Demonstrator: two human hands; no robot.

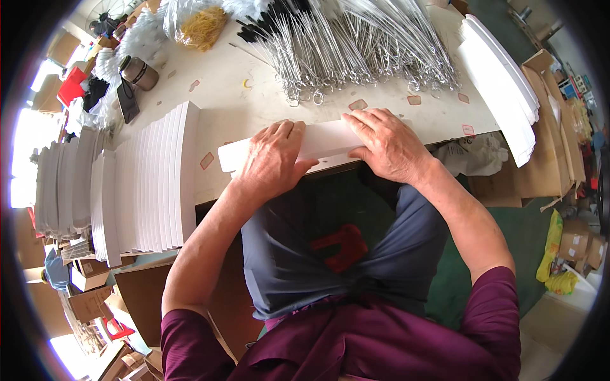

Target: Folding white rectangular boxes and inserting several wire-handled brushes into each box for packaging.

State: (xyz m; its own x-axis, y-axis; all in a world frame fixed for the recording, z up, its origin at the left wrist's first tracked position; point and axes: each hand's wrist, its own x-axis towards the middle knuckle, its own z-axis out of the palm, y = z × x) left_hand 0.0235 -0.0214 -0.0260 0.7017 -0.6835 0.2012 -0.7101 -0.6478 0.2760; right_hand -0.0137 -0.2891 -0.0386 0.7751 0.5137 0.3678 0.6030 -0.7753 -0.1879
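A long narrow white cardboard box lies along the near edge of the table, right in front of me. Over its left part my left hand is closed, fingers on the top and thumb toward the near side. My right hand grips the right end, with its fingertips on the upper face and its thumb at the near edge. To the left stands a row of similar white boxes, packed side by side. Flat white card blanks lie stacked at the table's right end.
Behind the box lies a big heap of thin metal wire brushes with ring ends, some with black heads. A dark bottle, a phone and a bag of yellow ties sit at the back left. Right of the table stands an open brown carton.
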